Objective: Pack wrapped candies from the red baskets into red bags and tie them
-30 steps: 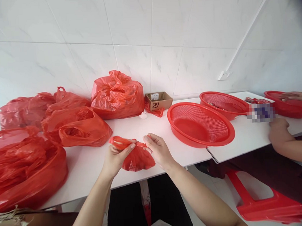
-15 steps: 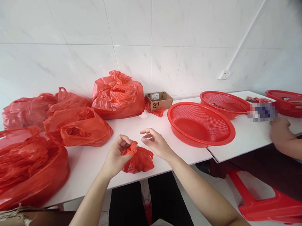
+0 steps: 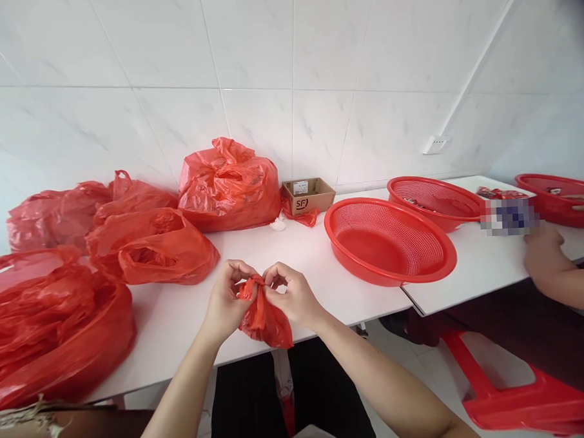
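Note:
A small red plastic bag hangs between my two hands at the near edge of the white table. My left hand pinches its gathered top from the left. From the other side, my right hand grips the same bunched neck between thumb and forefinger. The fingertips of both hands nearly meet there. The bag's lower part bulges slightly; what is inside cannot be made out.
Large filled red bags crowd the left and back. An empty-looking red basket stands right of my hands, another basket behind it. A small cardboard box sits against the wall. At far right, a co-worker's arm rests near a red stool.
My right hand, open and apart from the bag before, has moved in and taken hold of its neck. The bag now hangs narrower and a little lower over the table edge.

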Action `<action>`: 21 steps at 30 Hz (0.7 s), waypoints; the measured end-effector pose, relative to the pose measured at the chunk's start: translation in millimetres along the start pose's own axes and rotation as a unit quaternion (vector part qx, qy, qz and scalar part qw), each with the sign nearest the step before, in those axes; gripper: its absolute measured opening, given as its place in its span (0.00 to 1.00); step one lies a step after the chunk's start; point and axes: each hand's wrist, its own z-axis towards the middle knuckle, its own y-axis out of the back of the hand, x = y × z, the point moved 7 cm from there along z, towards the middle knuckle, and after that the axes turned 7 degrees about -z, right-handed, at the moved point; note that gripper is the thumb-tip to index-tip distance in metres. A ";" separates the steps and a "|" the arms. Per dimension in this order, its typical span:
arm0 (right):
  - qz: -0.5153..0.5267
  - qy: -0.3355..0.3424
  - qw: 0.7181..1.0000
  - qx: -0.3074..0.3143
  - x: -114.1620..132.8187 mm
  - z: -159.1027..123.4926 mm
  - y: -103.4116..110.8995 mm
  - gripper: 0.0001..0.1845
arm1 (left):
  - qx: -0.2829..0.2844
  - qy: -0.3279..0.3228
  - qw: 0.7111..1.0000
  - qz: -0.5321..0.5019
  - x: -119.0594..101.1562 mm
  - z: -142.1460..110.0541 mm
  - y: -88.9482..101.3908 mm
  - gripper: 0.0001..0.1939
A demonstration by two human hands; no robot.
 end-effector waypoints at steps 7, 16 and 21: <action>0.143 -0.071 0.987 0.009 -6.6 -2.7 -4.9 0.08 | -0.057 -0.056 0.994 0.074 0.2 -7.8 5.3 0.09; 0.192 -0.186 0.956 0.124 -14.4 4.1 -3.1 0.17 | 0.013 -0.095 0.981 0.167 -18.6 -7.9 8.8 0.09; 0.113 -0.156 0.967 0.164 -4.4 4.2 0.0 0.11 | 0.056 -0.064 0.986 0.145 -14.4 -7.8 17.7 0.07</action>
